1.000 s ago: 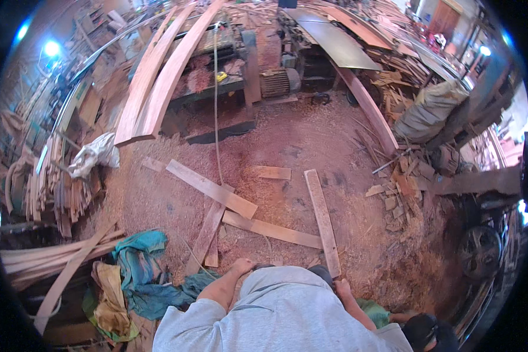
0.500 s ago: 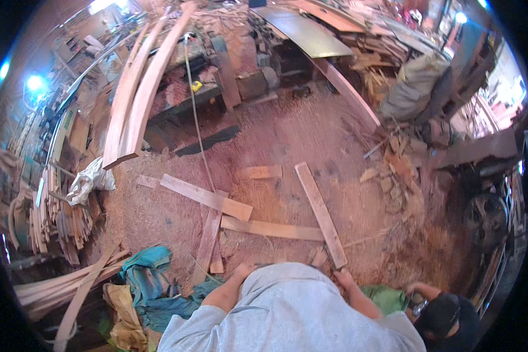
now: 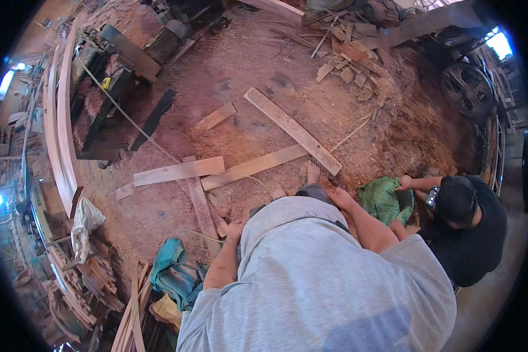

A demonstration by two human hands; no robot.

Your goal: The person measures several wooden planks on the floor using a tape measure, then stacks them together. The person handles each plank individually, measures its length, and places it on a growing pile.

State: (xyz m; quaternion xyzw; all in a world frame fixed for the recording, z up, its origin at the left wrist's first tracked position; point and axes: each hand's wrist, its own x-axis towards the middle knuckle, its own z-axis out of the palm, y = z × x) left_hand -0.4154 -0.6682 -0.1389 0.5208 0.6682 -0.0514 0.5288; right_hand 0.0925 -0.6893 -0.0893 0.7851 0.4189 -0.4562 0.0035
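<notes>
My left hand (image 3: pixel 235 229) rests by my left knee, near a reddish board (image 3: pixel 200 202) on the ground; its fingers are mostly hidden. On the dark cloth at my right knee lies my right hand (image 3: pixel 340 198), fingers partly showing and holding nothing visible. Just beyond it, a long flat plank (image 3: pixel 287 127) lies at a slant, one end over a second plank (image 3: pixel 258 167). A paler board (image 3: pixel 179 171) crosses the reddish one. A short wood piece (image 3: pixel 216 116) lies farther off. My bare foot (image 3: pixel 313 172) shows beside the long plank's near end.
At my right a person in a black shirt (image 3: pixel 481 234) holds a green sack (image 3: pixel 384 200). Scrap wood (image 3: pixel 352 58) lies at the far right. Long boards (image 3: pixel 64 117) and a machine (image 3: pixel 108 88) stand at the left. Teal cloth (image 3: pixel 173 276) lies near my left arm.
My view has turned right and downward, so the scene has swung left and up. More of the person at my right shows. The planks lie in the same arrangement.
</notes>
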